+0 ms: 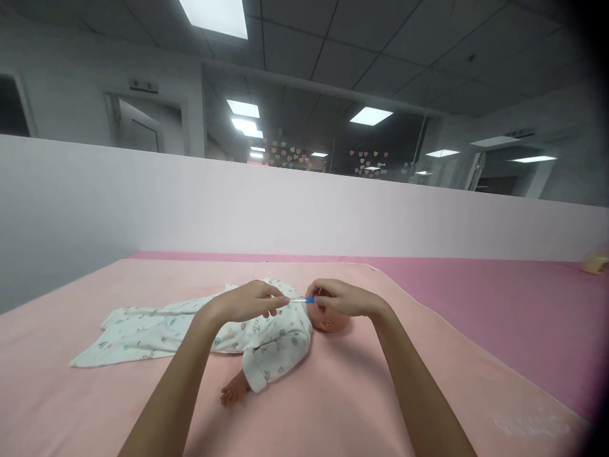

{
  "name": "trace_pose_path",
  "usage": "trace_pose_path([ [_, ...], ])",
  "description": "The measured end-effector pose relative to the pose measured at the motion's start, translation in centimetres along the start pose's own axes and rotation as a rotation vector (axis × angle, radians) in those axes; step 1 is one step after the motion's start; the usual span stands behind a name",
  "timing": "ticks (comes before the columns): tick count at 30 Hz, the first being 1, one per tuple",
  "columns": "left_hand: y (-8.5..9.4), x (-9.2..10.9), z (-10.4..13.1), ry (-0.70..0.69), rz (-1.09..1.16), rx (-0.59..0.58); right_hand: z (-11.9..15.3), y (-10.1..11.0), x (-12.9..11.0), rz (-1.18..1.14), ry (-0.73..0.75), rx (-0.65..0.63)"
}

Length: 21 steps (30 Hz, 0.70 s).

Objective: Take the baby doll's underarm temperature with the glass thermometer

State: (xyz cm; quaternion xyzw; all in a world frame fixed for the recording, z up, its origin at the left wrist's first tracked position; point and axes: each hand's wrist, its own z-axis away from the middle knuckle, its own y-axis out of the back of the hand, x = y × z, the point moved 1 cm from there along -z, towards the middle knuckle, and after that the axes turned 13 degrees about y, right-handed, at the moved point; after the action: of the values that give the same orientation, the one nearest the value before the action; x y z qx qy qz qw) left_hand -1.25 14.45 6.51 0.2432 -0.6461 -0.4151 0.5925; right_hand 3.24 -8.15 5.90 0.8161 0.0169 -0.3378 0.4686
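A baby doll [280,339] in white printed clothes lies on its back on a pink sheet, its head to the right. Above its neck and chest, a thin white stick with a blue end [299,300] spans between my two hands. My left hand [250,301] pinches the white end at its fingertips. The fingers of my right hand [340,297] are closed on the blue end, over the doll's head [330,320], and cover much of its face. One doll hand [235,388] rests on the sheet.
The pink sheet [118,406] lies over a darker pink mat [514,324]. A white low wall [304,212] runs behind them. A yellowish object [595,261] is at the far right edge. Glass with heart stickers rises beyond the wall.
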Motion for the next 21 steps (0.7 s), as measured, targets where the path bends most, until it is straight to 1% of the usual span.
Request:
trace_pose_path([
  [2,0.3,0.2,0.1,-0.022,0.001,0.051,-0.4,0.3,-0.3,-0.069,0.015,0.033],
  [3,0.5,0.3,0.2,-0.027,0.023,0.102,-0.6,0.4,-0.4,-0.105,0.031,0.072],
  [7,1.2,0.5,0.3,-0.042,0.169,0.357,-1.2,0.1,0.0,-0.212,0.097,0.264],
  [10,1.6,0.5,0.4,-0.08,0.264,0.445,-1.4,-0.1,0.8,-0.238,0.105,0.392],
  [12,1.7,0.6,0.4,-0.083,0.311,0.523,-1.5,0.0,0.9,-0.265,0.137,0.477],
  [16,1.6,1.2,0.4,-0.073,0.338,0.704,-1.5,0.4,0.4,-0.35,0.199,0.623],
  [19,1.3,1.8,0.5,-0.098,0.359,0.793,-1.4,0.5,-0.2,-0.439,0.211,0.755],
  [21,1.2,2.2,0.7,-0.108,0.365,0.805,-1.3,0.4,-0.3,-0.523,0.226,0.864],
])
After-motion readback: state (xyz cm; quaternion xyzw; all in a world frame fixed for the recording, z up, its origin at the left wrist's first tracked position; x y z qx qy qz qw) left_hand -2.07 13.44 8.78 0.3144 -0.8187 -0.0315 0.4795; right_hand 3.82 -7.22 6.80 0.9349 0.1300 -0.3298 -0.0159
